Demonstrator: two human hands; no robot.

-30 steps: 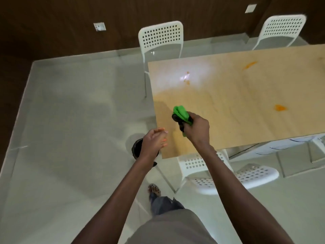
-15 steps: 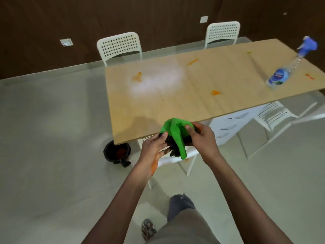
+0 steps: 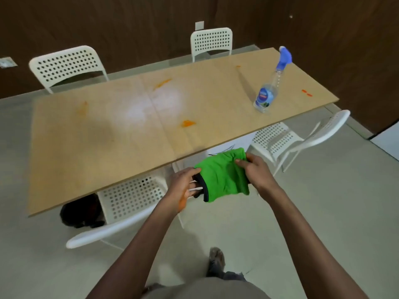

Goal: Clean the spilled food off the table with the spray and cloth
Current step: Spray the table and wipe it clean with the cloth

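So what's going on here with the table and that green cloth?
A person stands at the table, holding the green cloth stretched between the left hand and right hand, off the near edge. Orange food smears remain on the tabletop. The spray bottle stands untouched toward the far right end.

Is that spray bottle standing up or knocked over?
Standing upright: the spray bottle rests on its base on the table, blue nozzle uppermost.

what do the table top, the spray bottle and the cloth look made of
Table top: pale wood or wood-look laminate, smooth, with faint grain and a light glare. Spray bottle: clear see-through plastic with a blue trigger head. Green cloth: soft fabric, probably microfibre, wrinkled, with dark edging.
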